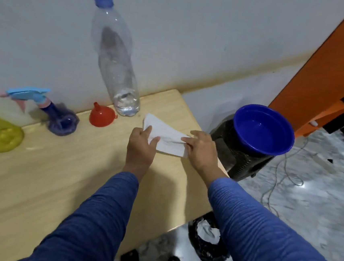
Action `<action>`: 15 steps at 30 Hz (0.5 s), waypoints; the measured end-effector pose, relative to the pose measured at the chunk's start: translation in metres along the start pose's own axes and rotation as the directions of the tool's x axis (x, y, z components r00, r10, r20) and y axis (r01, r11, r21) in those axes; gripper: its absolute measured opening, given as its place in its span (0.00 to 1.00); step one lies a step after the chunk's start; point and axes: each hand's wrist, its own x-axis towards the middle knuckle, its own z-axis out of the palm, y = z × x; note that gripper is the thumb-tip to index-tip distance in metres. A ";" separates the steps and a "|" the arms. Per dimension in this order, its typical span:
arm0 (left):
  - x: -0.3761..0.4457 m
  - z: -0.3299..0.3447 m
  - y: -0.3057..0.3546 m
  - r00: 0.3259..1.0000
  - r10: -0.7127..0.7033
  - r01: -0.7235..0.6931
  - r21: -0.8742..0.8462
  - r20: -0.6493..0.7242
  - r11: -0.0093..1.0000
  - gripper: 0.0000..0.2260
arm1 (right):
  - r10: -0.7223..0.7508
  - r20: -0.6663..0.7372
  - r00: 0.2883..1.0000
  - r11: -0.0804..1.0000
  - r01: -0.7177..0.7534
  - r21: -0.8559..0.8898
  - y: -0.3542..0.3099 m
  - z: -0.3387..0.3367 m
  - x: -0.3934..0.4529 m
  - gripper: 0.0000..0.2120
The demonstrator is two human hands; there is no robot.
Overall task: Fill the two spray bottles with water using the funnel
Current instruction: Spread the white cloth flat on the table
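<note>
Together, the left hand [141,148] and right hand [200,149] pinch opposite ends of a white tissue [166,136] near the table's [58,172] right edge, fingers closed on it. Well left of the fingers, the red funnel [101,115] sits upside down between the purple spray bottle [61,117] and water bottle [118,62]; the yellow spray bottle [0,135] lies far left.

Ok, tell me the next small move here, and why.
Probably finish with the white tissue, which both the left hand and the right hand hold at the table edge, and set it aside. The red funnel rests upside down and the big bottle is capped and nearly empty.
</note>
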 end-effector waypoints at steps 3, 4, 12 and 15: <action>0.007 -0.030 -0.026 0.992 -0.119 0.121 0.045 -0.052 0.992 0.21 | -0.062 0.069 0.996 0.998 0.063 -0.022 -0.037 0.016 0.022 0.14; 0.008 -0.038 -0.036 0.991 -0.128 0.132 0.124 -0.042 0.983 0.21 | -0.073 0.076 0.994 0.997 0.074 -0.019 -0.048 0.022 0.029 0.14; 0.014 -0.072 -0.095 0.981 -0.193 0.158 0.511 0.016 0.845 0.21 | -0.091 0.085 0.992 0.991 0.099 -0.093 -0.105 0.067 0.043 0.30; 0.020 -0.072 -0.098 0.989 -0.144 0.128 0.596 -0.022 0.792 0.21 | -0.133 0.013 0.991 0.988 0.134 -0.073 -0.118 0.086 0.031 0.29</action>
